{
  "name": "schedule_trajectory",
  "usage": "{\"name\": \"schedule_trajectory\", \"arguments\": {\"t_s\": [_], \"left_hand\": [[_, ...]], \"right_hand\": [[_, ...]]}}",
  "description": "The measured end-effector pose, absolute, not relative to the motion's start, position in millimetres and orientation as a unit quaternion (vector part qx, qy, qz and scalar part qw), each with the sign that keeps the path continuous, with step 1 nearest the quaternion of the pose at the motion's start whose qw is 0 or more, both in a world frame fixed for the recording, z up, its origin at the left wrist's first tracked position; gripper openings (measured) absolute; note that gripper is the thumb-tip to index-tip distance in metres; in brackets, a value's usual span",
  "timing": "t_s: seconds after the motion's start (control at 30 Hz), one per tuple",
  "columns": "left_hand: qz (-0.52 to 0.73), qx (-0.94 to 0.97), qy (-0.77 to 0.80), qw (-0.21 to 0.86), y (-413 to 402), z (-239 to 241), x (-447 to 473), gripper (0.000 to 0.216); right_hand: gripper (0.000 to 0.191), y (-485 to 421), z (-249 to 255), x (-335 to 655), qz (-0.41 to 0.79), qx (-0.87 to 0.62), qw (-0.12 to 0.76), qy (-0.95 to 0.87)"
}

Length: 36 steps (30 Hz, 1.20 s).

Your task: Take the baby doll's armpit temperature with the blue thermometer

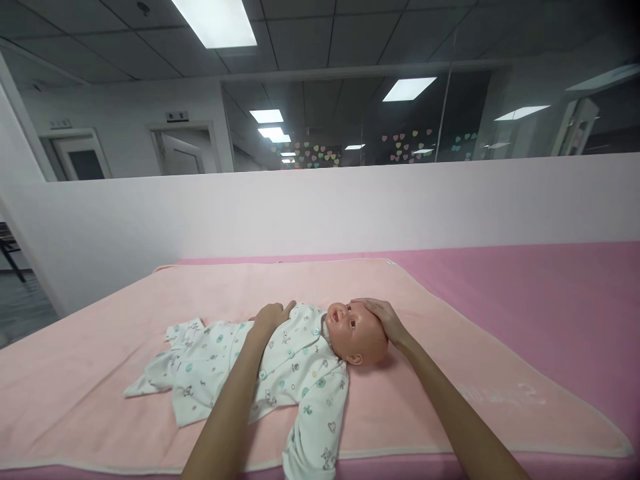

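A baby doll (pixel 356 331) lies on its back on a light pink blanket (pixel 430 373), head to the right. It wears a white printed outfit (pixel 295 367) with sleeves and legs spread out. My left hand (pixel 271 316) rests on the doll's chest, fingers curled against the cloth near the far sleeve. My right hand (pixel 383 316) lies over the top of the doll's head, fingers cupped around it.
The blanket covers a darker pink surface (pixel 550 300) that stretches to the right. A white partition wall (pixel 320 207) runs behind it. To the far left the floor (pixel 20 307) drops away beyond the surface's edge.
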<state>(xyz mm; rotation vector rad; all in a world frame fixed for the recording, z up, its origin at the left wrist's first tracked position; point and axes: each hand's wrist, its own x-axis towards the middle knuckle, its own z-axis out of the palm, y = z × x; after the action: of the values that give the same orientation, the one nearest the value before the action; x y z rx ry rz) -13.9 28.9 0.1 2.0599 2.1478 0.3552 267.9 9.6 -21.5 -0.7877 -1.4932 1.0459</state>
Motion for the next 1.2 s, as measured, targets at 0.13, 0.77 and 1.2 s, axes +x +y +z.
{"name": "schedule_trajectory", "arguments": {"t_s": [0.13,0.77,1.2], "left_hand": [[0.122,0.685,0.715,0.072,29,-1,-15,0.069],[0.123,0.686,0.713,0.079,30,-2,-15,0.065],[0.116,0.686,0.714,0.075,32,-3,-15,0.067]], "right_hand": [[0.05,10,-21,269,0.442,-0.338,0.544,-0.628],[0.043,14,-20,272,0.462,-0.337,0.563,-0.597],[0.044,11,-19,271,0.454,-0.357,0.55,-0.603]]}}
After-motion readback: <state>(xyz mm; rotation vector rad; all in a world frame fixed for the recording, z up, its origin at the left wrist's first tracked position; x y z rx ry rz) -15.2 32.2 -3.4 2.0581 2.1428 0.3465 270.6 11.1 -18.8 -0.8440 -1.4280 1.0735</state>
